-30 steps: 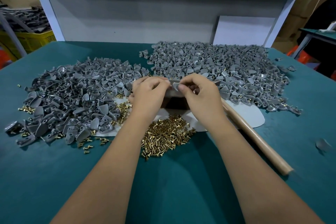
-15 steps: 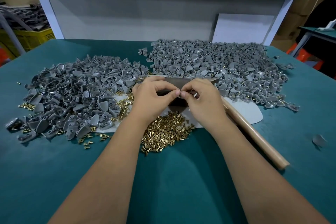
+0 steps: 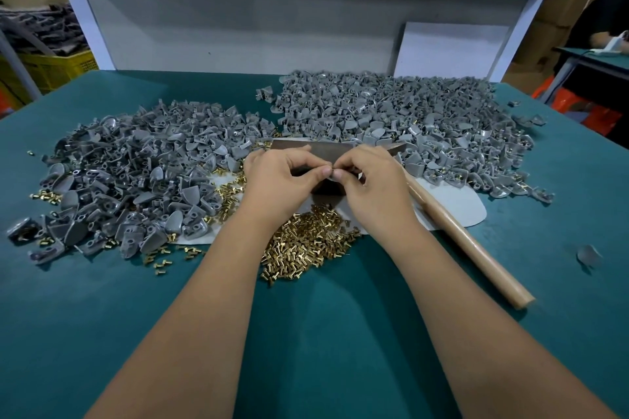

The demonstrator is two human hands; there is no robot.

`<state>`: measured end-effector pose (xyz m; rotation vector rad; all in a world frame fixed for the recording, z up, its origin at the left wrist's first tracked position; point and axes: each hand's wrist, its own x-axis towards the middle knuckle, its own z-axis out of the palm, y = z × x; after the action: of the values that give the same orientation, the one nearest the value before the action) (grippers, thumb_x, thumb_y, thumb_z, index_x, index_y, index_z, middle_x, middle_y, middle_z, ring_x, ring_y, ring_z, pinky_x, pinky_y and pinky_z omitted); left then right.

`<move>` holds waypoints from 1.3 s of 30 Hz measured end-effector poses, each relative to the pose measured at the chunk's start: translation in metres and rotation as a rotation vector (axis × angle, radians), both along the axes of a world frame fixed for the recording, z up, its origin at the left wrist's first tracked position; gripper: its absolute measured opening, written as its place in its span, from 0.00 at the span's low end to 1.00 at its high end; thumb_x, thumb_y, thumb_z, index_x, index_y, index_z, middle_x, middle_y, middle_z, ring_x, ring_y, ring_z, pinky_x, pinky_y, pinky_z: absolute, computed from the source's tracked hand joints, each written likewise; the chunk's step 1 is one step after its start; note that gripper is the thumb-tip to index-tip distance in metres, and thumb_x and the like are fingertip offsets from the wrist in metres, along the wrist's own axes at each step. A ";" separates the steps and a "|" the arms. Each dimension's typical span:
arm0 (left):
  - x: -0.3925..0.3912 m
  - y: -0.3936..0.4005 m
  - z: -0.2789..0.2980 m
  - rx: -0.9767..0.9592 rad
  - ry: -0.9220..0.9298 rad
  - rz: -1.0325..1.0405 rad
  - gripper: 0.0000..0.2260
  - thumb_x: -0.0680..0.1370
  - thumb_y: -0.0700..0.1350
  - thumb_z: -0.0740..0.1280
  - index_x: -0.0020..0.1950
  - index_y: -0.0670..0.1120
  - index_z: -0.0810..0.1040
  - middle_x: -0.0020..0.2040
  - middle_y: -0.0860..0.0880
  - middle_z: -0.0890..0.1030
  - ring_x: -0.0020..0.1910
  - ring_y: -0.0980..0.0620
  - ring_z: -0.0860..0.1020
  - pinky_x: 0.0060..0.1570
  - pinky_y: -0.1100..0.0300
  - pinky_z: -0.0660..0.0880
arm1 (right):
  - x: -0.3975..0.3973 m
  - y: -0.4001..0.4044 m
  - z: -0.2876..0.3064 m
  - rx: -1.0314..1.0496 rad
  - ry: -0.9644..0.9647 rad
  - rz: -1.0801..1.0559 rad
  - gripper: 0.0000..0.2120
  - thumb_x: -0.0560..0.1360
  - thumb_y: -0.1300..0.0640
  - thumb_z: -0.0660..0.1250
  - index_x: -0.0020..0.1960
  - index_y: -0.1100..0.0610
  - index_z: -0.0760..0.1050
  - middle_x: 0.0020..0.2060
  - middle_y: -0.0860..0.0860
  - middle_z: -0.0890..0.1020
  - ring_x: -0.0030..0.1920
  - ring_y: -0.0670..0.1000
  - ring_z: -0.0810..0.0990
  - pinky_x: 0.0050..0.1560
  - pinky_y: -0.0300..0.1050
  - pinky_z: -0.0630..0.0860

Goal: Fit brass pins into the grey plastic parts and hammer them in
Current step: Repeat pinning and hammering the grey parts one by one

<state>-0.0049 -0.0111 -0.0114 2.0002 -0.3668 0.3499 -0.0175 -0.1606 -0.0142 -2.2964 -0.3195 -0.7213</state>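
My left hand and my right hand meet fingertip to fingertip over a dark block at the table's middle. Both pinch something small between them; a sliver of a grey plastic part shows there, the rest is hidden by my fingers. A heap of brass pins lies just in front of my hands. One pile of grey parts spreads to the left, a second pile of grey parts to the back right, some with pins in them. The hammer's wooden handle lies to the right of my right wrist.
A pale mat lies under the block on the teal table. Loose pins are scattered at the left. One stray grey part sits far right. A white shelf frame and grey back panel close the rear.
My hands have dropped from in front of the block's top to lower over it, and the fingertips have closed together on the small part.
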 end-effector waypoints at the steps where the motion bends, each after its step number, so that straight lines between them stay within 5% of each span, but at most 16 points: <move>1: 0.000 0.000 0.001 0.003 0.003 -0.006 0.12 0.74 0.45 0.75 0.39 0.64 0.81 0.43 0.61 0.83 0.62 0.59 0.77 0.71 0.43 0.63 | -0.001 0.000 0.000 -0.017 -0.007 0.002 0.03 0.72 0.61 0.72 0.40 0.55 0.79 0.37 0.44 0.76 0.42 0.41 0.67 0.45 0.27 0.63; 5: 0.003 0.002 0.002 -0.002 0.001 -0.018 0.11 0.73 0.46 0.75 0.39 0.63 0.82 0.48 0.59 0.83 0.62 0.58 0.76 0.70 0.43 0.64 | -0.003 -0.003 -0.001 0.025 -0.014 0.008 0.02 0.72 0.59 0.73 0.43 0.55 0.81 0.39 0.45 0.79 0.45 0.44 0.71 0.46 0.31 0.66; 9: 0.003 0.001 0.006 -0.178 0.045 -0.101 0.06 0.72 0.41 0.76 0.44 0.53 0.86 0.50 0.51 0.85 0.59 0.62 0.78 0.64 0.52 0.74 | -0.003 -0.003 0.003 0.057 -0.088 -0.029 0.03 0.71 0.60 0.73 0.43 0.54 0.81 0.38 0.42 0.77 0.43 0.45 0.73 0.48 0.42 0.71; 11: 0.003 0.001 0.009 -0.255 0.029 -0.111 0.10 0.72 0.39 0.75 0.45 0.55 0.85 0.50 0.53 0.85 0.60 0.62 0.78 0.61 0.58 0.75 | -0.001 0.000 0.005 0.034 -0.167 -0.046 0.02 0.71 0.61 0.73 0.42 0.56 0.81 0.38 0.45 0.78 0.43 0.47 0.74 0.48 0.47 0.73; 13: 0.007 0.003 0.009 -0.228 -0.001 0.007 0.09 0.74 0.43 0.74 0.48 0.58 0.84 0.55 0.56 0.82 0.64 0.58 0.76 0.66 0.53 0.72 | 0.004 0.004 0.006 0.053 -0.190 -0.057 0.02 0.70 0.63 0.73 0.42 0.58 0.81 0.39 0.47 0.80 0.45 0.50 0.76 0.48 0.50 0.75; 17: 0.011 0.005 0.004 -0.039 -0.012 0.142 0.06 0.76 0.47 0.72 0.52 0.55 0.85 0.42 0.77 0.71 0.63 0.61 0.67 0.71 0.42 0.62 | 0.014 0.013 0.005 -0.002 -0.183 -0.049 0.03 0.68 0.65 0.74 0.37 0.63 0.81 0.37 0.52 0.81 0.43 0.53 0.77 0.46 0.49 0.74; 22: 0.014 0.007 0.000 -0.085 0.029 0.112 0.09 0.73 0.41 0.75 0.45 0.56 0.83 0.45 0.65 0.76 0.67 0.52 0.71 0.68 0.46 0.69 | 0.011 0.009 0.001 -0.011 -0.144 0.031 0.02 0.70 0.64 0.72 0.41 0.59 0.83 0.39 0.49 0.82 0.44 0.48 0.78 0.49 0.42 0.75; 27: 0.011 0.006 0.000 -0.030 0.023 0.186 0.14 0.72 0.45 0.76 0.37 0.64 0.78 0.48 0.69 0.67 0.67 0.53 0.70 0.70 0.42 0.64 | 0.012 0.005 0.006 0.254 0.054 -0.003 0.11 0.75 0.65 0.64 0.52 0.55 0.82 0.44 0.43 0.80 0.44 0.33 0.75 0.45 0.23 0.68; 33: 0.014 0.005 -0.001 -0.011 0.024 0.160 0.11 0.73 0.48 0.75 0.37 0.63 0.77 0.51 0.55 0.81 0.64 0.51 0.74 0.67 0.43 0.65 | 0.021 0.012 0.011 0.098 0.136 -0.006 0.03 0.72 0.59 0.72 0.45 0.55 0.83 0.43 0.45 0.78 0.48 0.45 0.75 0.50 0.38 0.70; 39: 0.014 0.004 -0.003 0.128 -0.033 0.222 0.05 0.75 0.52 0.72 0.42 0.62 0.80 0.44 0.66 0.77 0.66 0.60 0.66 0.50 0.61 0.50 | 0.028 0.013 0.011 0.093 0.127 -0.021 0.04 0.71 0.60 0.72 0.40 0.52 0.81 0.38 0.41 0.78 0.41 0.43 0.74 0.40 0.30 0.67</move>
<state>0.0090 -0.0075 -0.0142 2.1684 -0.1915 0.5098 0.0101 -0.1472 -0.0036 -2.2477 -0.1991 -0.5856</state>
